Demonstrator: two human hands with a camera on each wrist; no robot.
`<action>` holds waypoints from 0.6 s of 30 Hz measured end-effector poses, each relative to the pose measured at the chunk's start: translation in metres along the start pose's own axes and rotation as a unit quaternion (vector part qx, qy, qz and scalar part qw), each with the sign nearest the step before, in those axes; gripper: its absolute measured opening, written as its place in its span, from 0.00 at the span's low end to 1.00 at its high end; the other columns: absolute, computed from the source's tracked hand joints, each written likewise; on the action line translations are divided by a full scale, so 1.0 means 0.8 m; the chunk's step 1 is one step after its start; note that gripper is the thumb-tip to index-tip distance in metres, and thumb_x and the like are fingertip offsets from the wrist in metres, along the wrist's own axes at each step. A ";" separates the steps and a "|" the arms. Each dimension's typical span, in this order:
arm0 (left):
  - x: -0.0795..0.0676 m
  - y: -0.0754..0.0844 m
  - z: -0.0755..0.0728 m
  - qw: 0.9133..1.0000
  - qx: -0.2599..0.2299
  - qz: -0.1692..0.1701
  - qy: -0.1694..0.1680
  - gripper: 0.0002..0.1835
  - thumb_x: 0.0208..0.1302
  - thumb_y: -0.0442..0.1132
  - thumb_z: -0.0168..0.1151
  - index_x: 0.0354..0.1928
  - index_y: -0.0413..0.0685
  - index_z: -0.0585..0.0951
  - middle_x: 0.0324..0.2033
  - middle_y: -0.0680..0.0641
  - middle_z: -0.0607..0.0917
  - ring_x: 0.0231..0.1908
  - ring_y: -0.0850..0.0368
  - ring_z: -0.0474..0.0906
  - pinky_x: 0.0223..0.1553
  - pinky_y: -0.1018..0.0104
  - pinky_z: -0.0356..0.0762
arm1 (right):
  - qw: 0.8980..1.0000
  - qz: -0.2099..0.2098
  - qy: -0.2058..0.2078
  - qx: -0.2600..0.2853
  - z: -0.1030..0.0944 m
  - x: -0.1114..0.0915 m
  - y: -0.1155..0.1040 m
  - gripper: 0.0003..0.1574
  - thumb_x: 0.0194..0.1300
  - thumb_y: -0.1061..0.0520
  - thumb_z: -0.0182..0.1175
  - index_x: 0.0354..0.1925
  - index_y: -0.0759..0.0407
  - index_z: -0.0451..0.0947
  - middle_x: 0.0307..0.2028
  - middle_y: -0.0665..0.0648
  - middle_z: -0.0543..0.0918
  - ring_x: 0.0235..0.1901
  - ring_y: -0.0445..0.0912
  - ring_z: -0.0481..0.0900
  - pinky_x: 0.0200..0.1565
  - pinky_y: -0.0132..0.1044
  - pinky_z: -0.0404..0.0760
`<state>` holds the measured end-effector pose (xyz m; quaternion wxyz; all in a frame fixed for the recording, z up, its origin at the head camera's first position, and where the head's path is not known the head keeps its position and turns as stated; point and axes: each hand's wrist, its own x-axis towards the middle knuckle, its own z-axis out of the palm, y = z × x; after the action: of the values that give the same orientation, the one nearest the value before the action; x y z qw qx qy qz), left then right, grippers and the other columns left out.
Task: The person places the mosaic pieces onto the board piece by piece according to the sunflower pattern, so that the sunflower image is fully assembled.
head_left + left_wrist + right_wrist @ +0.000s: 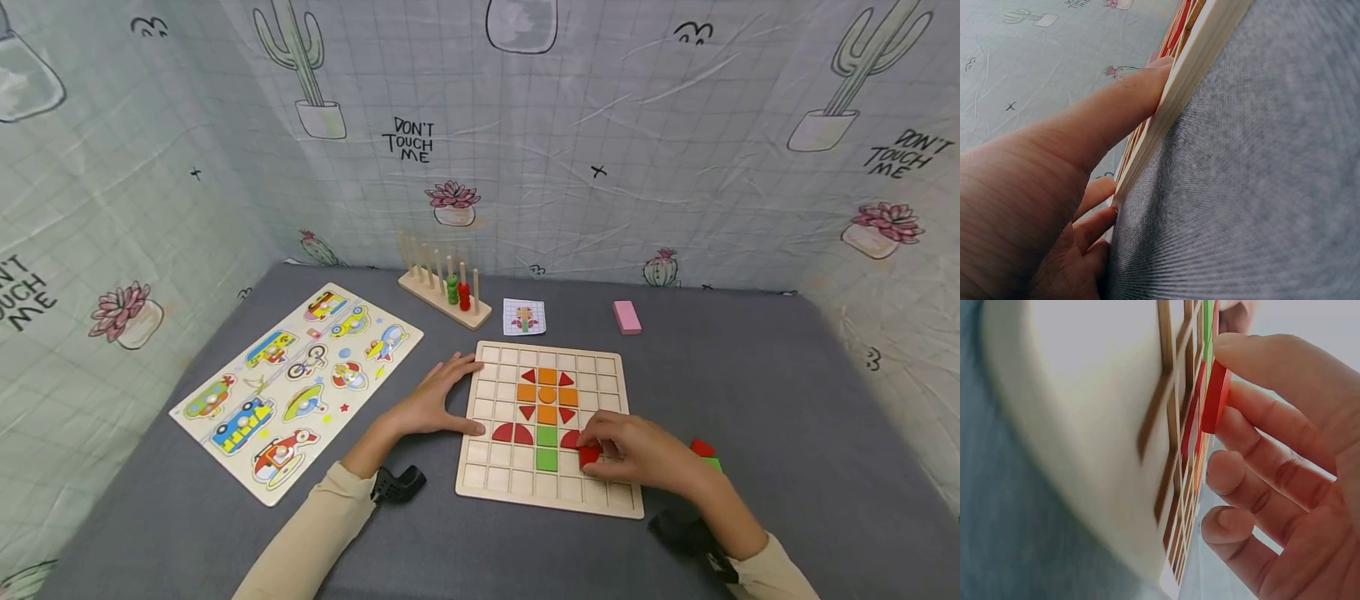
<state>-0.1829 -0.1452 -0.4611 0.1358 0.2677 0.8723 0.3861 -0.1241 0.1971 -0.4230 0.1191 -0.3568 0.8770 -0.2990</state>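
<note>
My right hand [637, 450] pinches a red block [1215, 400] between thumb and fingers, close over the wooden grid board [487, 479]. In the head view the red block [588, 456] sits just beside a red quarter-round piece [570, 438] lying in the grid. At the board's left edge rests my left hand [435, 404], thumb and fingers spread; in the left wrist view the thumb [1129, 94] touches the rim. Set in the grid are orange squares [547, 377] around an orange disc [547, 395], red triangles [528, 377], two green squares [547, 460] and red quarter-rounds [522, 433] on the left.
Right of the board lie a red piece [702, 447] and a green piece [712, 463], partly hidden by my right wrist. Behind stand a pattern card [524, 317], a pink block [627, 317] and a peg stand [442, 302] with beads. A vehicle puzzle board [300, 392] lies left.
</note>
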 end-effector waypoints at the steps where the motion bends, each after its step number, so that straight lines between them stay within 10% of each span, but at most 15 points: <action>1: 0.000 0.000 0.000 1.000 -0.001 0.000 0.000 0.51 0.50 0.49 0.77 0.74 0.45 0.61 0.75 0.41 0.54 0.76 0.43 0.37 0.75 0.46 0.33 | 1.000 -0.008 -0.002 0.000 0.002 0.002 -0.002 0.12 0.59 0.53 0.70 0.42 0.54 0.84 0.39 0.46 0.80 0.32 0.36 0.71 0.30 0.26 0.74; 18: 0.001 -0.001 0.000 1.000 0.000 -0.008 -0.001 0.51 0.50 0.50 0.77 0.74 0.47 0.60 0.75 0.42 0.54 0.76 0.45 0.36 0.75 0.48 0.32 | 0.998 -0.052 -0.023 0.002 0.014 0.017 -0.008 0.05 0.60 0.61 0.68 0.36 0.52 0.84 0.38 0.44 0.80 0.38 0.38 0.76 0.38 0.29 0.81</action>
<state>-0.1838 -0.1455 -0.4620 0.1400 0.2613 0.8743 0.3843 -0.1260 0.1791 -0.4277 0.1241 -0.4088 0.8536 -0.2980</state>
